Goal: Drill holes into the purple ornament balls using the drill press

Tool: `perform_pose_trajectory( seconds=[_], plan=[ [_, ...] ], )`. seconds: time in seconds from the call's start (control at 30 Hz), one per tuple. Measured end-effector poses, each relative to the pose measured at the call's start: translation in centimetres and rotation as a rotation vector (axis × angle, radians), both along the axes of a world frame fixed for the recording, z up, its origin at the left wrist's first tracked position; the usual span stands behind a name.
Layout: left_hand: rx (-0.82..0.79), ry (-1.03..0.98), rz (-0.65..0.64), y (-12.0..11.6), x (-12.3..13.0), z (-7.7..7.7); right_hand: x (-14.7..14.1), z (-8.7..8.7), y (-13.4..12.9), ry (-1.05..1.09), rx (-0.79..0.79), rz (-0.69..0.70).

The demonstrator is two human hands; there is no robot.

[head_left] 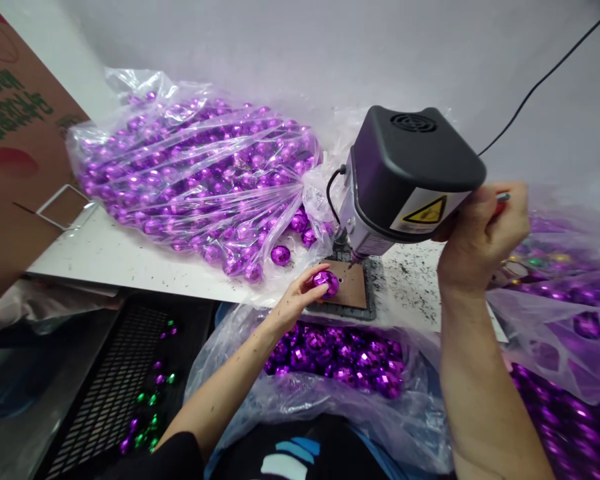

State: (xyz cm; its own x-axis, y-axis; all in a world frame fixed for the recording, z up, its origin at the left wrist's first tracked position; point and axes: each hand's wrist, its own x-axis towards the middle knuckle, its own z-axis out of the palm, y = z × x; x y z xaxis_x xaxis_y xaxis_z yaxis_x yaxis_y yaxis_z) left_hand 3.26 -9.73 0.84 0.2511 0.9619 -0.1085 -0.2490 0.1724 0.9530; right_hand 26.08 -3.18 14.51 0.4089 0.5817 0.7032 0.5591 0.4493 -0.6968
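Left hand [300, 297] pinched shut on one purple ball [326, 283], pressing it down on the brown pad [353, 285] just under the drill [405, 177] tip. Right hand [483, 233] wrapped closed around the red-tipped lever [501, 198] beside the drill head, raised. Looks like the drilling step: ball set in place, bit not yet clearly in it. Next move probably calls for a steady pull on the lever with the ball kept from rolling and fingers clear of the bit.

Counted: one drill, one pad, one ball in hand. Three clear bags of purple balls: one [195, 177] on the table [130, 257] behind, one [340, 360] open below in the lap, one [570, 320] at right; balls inside too many to count. About a dozen loose green and purple balls on the black tray [105, 393]. One cardboard box [15, 133] at left.
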Motion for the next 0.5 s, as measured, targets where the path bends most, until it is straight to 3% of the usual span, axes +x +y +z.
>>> perform_pose_trajectory(
  seconds=[0.5],
  plan=[
    [0.074, -0.003, 0.016, -0.3, 0.56, -0.53, -0.46, 0.33, -0.3, 0.023, 0.045, 0.038]
  ],
)
